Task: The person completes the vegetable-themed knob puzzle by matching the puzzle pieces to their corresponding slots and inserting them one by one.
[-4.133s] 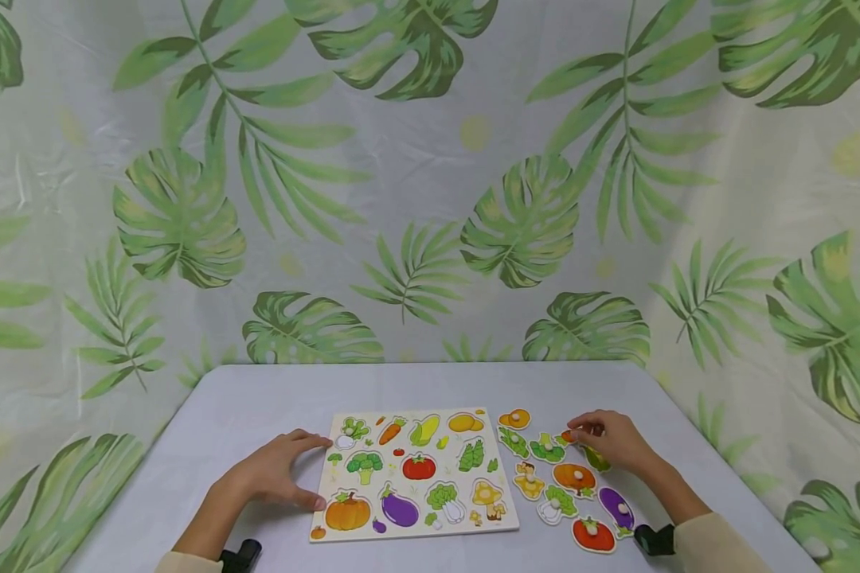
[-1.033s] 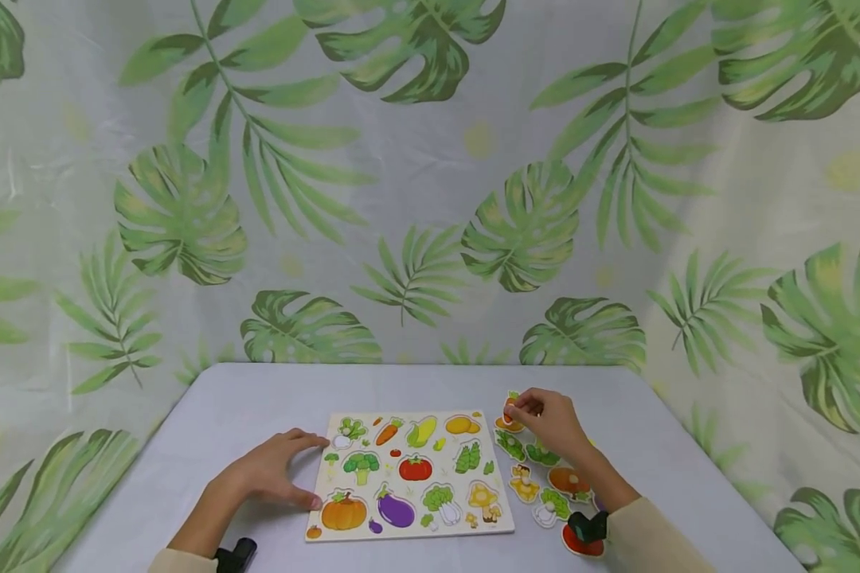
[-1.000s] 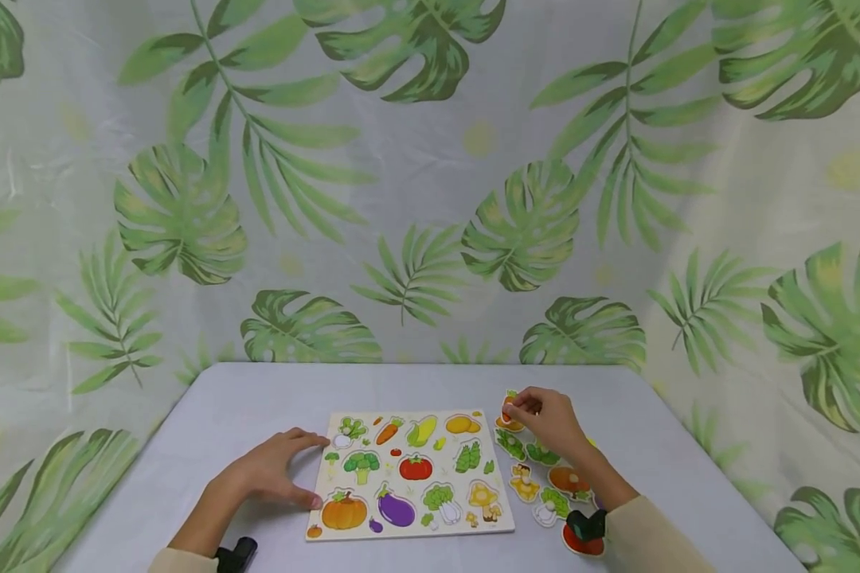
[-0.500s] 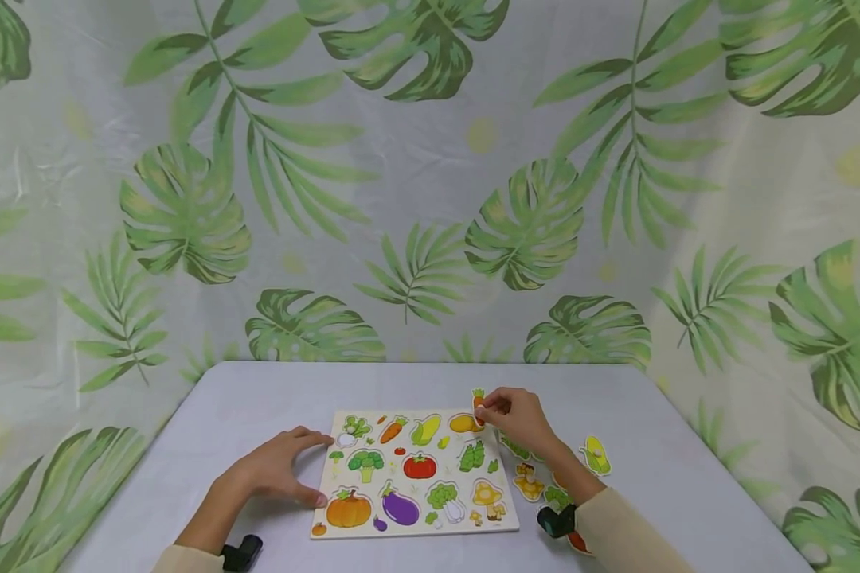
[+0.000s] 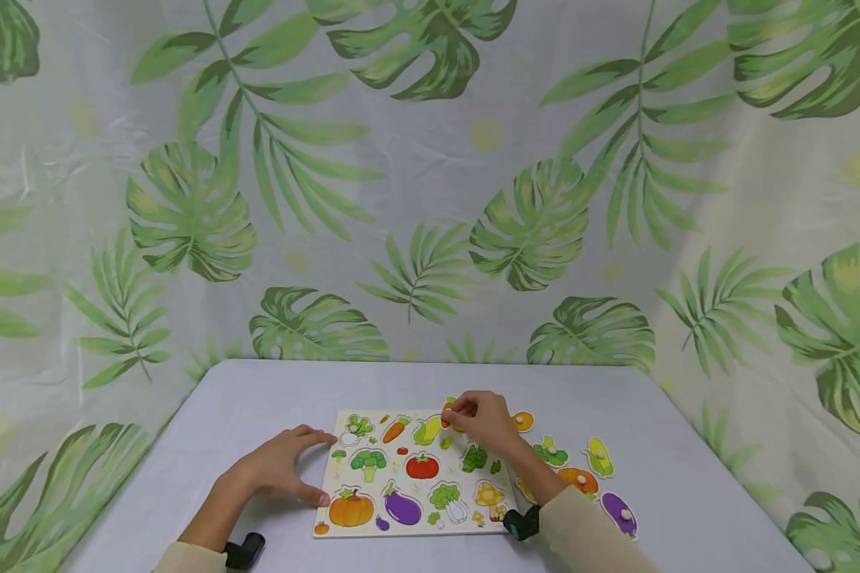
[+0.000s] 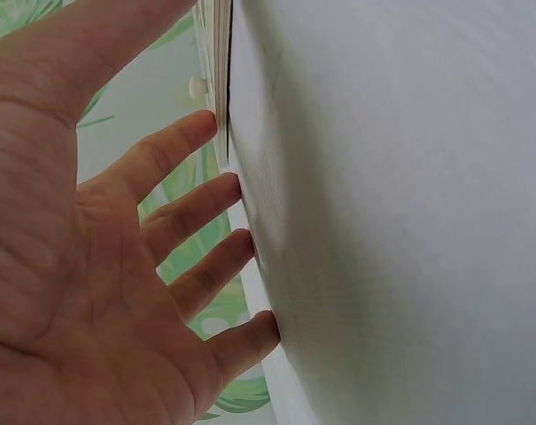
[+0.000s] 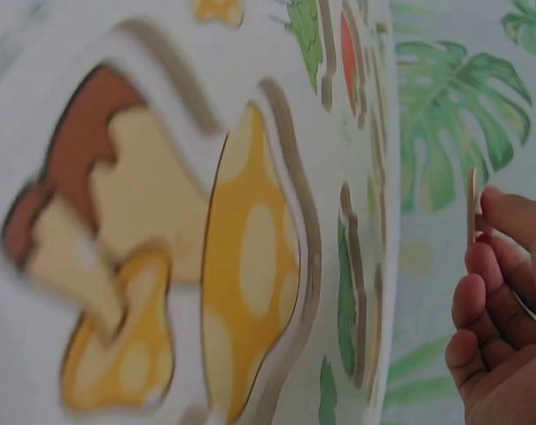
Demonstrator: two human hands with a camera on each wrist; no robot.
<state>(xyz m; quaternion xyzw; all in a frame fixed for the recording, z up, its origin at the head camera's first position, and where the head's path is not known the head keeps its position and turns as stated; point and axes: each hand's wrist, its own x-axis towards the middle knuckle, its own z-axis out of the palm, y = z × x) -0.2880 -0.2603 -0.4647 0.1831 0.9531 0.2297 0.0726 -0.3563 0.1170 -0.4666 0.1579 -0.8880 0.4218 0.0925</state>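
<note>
Okay, your right grip (image 5: 486, 419) pinches carrot piece (image 5: 447, 408) toward table's far edge (image 5: 401, 371); level it, left grip (image 5: 278, 466) relaxed, bracing board (image 5: 450, 471).

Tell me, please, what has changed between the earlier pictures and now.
The right hand, pinching the flat, green-topped, orange carrot-shaped piece, has moved left, from the colourful loose pieces to near the far edge of the cream rectangular puzzle board. Nothing was visibly let go. The left hand stays at the board's left edge; the board keeps its place.
</note>
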